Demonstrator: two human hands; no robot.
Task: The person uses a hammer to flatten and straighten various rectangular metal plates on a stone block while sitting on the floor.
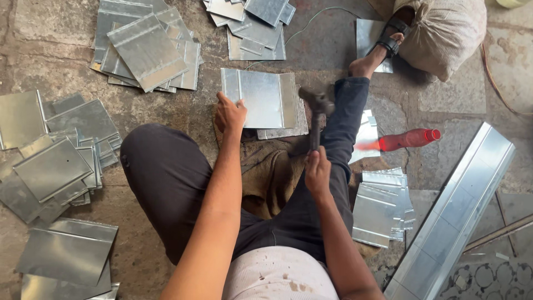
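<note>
I sit on a stone floor with a rectangular metal sheet lying in front of me on top of other sheets. My left hand presses down on the sheet's lower left corner. My right hand grips the handle of a hammer, whose blurred head hangs just above the sheet's right edge. A brown cloth lies under the sheets, between my legs.
Stacks of metal sheets lie at left, upper left, top centre and right. A long folded metal channel runs along the right. A red bottle and a sack lie nearby.
</note>
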